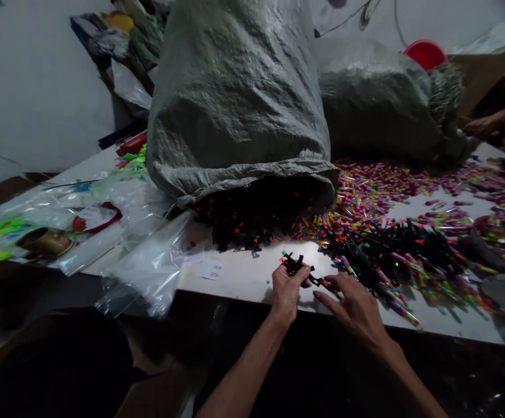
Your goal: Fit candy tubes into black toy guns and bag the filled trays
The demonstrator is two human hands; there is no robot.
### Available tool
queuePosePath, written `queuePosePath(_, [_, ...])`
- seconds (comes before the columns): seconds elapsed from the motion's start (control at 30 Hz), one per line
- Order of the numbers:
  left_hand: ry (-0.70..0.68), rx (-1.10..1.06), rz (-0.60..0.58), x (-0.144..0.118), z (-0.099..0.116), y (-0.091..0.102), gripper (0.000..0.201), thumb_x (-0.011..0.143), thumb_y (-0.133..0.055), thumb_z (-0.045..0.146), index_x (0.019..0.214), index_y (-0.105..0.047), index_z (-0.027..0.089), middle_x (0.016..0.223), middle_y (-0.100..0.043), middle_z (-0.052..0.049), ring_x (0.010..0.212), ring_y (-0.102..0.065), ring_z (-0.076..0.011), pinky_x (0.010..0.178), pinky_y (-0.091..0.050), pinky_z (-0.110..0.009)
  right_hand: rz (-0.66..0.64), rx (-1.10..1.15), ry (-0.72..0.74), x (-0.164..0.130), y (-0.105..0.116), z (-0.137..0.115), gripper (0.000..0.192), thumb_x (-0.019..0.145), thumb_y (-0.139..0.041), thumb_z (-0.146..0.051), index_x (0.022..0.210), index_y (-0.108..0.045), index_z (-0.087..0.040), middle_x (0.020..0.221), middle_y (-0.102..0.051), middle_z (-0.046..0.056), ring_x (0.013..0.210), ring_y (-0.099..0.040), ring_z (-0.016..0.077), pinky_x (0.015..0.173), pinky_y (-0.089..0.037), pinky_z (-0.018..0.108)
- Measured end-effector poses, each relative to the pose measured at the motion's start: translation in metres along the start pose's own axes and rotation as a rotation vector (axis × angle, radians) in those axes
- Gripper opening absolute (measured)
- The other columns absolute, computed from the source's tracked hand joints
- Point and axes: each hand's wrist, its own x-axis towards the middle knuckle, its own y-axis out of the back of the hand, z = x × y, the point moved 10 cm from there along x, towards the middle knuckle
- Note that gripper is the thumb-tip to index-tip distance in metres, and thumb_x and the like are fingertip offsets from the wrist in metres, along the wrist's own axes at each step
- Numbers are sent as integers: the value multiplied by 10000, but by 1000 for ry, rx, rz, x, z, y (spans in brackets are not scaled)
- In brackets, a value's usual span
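Observation:
My left hand [287,290] grips a small bunch of thin black sticks with coloured tips [294,265] just above the white table's [239,276] front edge. My right hand [353,303] lies beside it with fingers spread, its fingertips touching one black stick [321,283] that reaches toward the bunch. To the right of that hand spreads a heap of black sticks and coloured pieces [404,249]. More black sticks [247,220] spill out of the mouth of a big grey woven sack [239,98] lying just behind my hands.
A second grey sack [378,104] lies at the back right with a red bowl [425,53] behind it. Clear plastic bags [147,267] and packets cover the table's left part. Another person's hand [491,125] rests at the far right. A small white label [212,270] lies near the edge.

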Motion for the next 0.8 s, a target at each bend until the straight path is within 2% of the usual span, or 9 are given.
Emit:
queuePosePath(0.13, [5,-42,14,-3,-3,-1,265,589,-766,320,720,-653,119,612,-605,-4,493,-531,-97,535,-423,-233,27,-301,50,-1,-18,-8,374,935,-357,-479,877,-561,-171,754,-603,47,657,-593,182,548,-356,266])
queuePosePath(0.27, [-8,13,-14,0,3,1,249,562,-784,295,690,-675,112,599,-620,-17,507,-537,-108,573,-425,-244,-19,-389,80,-1,-30,-7,369,955,-302,-471,887,-528,-187,828,-617,39,582,-596,148,447,-253,242])
queuePosePath(0.4, [12,-3,8,6,5,4,260,522,-805,285,692,-703,116,587,-632,-20,536,-530,-105,599,-411,-237,80,-483,71,2,-16,-9,344,957,-327,-440,875,-532,-176,804,-612,49,600,-593,158,491,-276,250])
queuePosePath(0.5, [10,-15,20,9,3,0,262,510,-810,278,689,-706,118,608,-644,-25,568,-536,-110,610,-408,-235,151,-557,61,2,-9,-15,346,954,-348,-425,819,-537,-169,711,-593,41,562,-570,161,495,-257,256])
queuePosePath(0.6, [24,19,-39,12,-2,-9,274,545,-795,305,715,-698,113,652,-651,-37,603,-549,-121,628,-422,-242,165,-588,88,-1,-12,-18,372,960,-339,-403,743,-530,-169,611,-561,21,483,-523,141,474,-214,261])
queuePosePath(0.7, [-16,203,-233,21,6,-20,345,633,-733,378,836,-683,104,712,-651,-53,646,-569,-140,653,-448,-264,224,-598,127,-2,5,-7,410,956,-336,-426,707,-537,-170,594,-562,21,485,-513,137,489,-230,264])
queuePosePath(0.77, [-177,467,-296,34,32,-16,406,692,-677,379,1006,-644,124,814,-655,-64,719,-586,-162,700,-466,-293,280,-640,63,2,34,18,429,942,-341,-471,744,-565,-163,608,-574,36,521,-524,158,512,-262,271])
queuePosePath(0.8, [-300,649,-270,42,52,-11,428,723,-645,358,1093,-607,146,889,-649,-69,780,-591,-177,747,-467,-314,319,-674,3,5,53,32,433,929,-355,-494,809,-586,-149,648,-593,57,567,-542,181,535,-289,278])
